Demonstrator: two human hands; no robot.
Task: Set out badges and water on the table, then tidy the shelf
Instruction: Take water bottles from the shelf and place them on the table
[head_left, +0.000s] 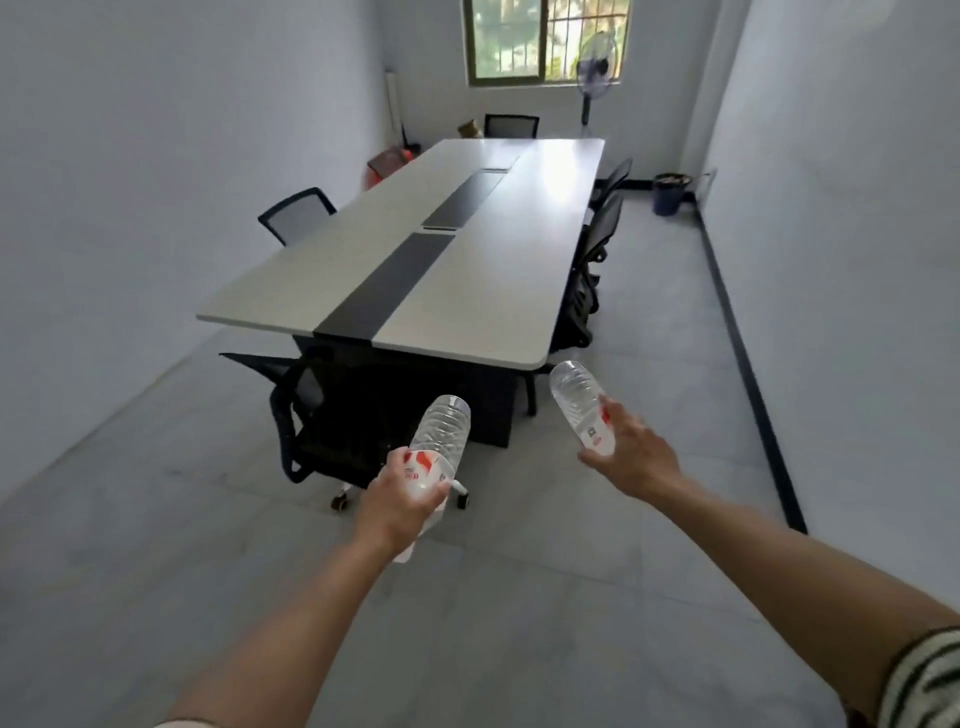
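With both arms stretched forward, left hand (400, 506) fingers (397, 462) are wrapped round the labelled part of the left water bottle (441, 431), base pointing ahead. Right hand (631, 452) fingers (592, 460) are curled round the label of the right water bottle (574, 395), base also forward. Both bottles are in the air over the floor (519, 597), near the worktop (509, 270) but short of its near edge. Worktop is long and white with a dark centre strip. Near chair (306, 410) sits at its near end, more chairs along the sides. Fan (595, 78) and window (545, 36) on the far wall, bin (669, 195) by the right wall.
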